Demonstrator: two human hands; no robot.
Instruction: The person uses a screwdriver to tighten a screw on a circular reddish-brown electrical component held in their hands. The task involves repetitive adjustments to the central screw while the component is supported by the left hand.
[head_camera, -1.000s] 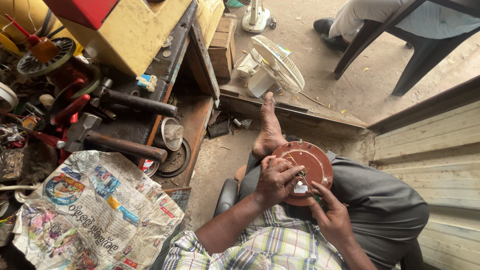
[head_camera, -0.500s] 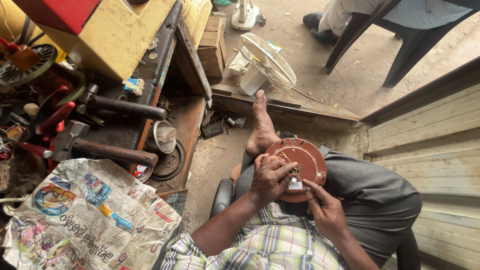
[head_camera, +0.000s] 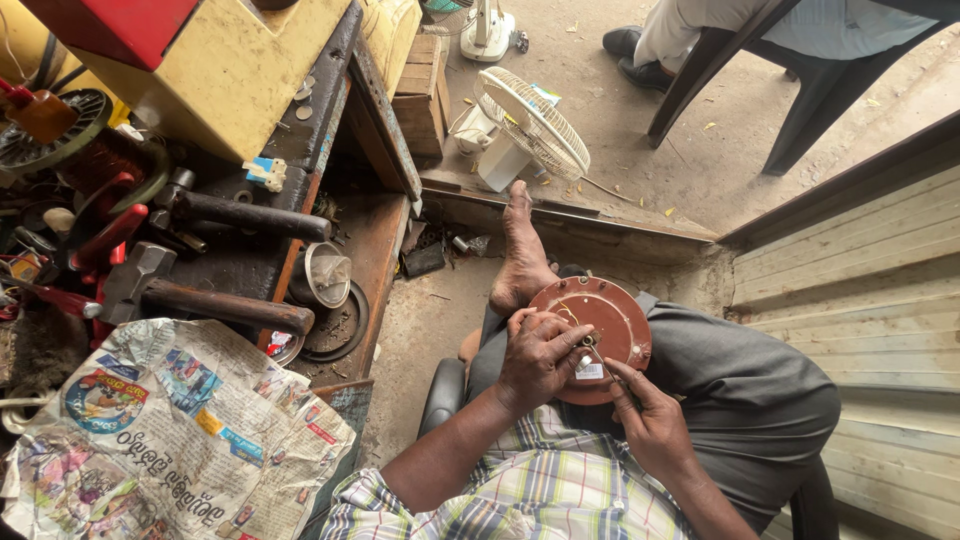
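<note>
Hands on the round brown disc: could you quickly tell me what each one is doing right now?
Left hand: closed over the round brown disc on the lap.
Right hand: fingers pinching a small part at the disc; which part, unclear.

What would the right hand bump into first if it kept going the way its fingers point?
Probably the left hand: the right hand points up-left across the round reddish-brown disc towards it, though depth is unclear.

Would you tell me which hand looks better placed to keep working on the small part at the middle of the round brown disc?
Probably the right hand: its fingertips already pinch at the small part, while the left hand lies across the round brown disc, steadying it on the lap.
</note>
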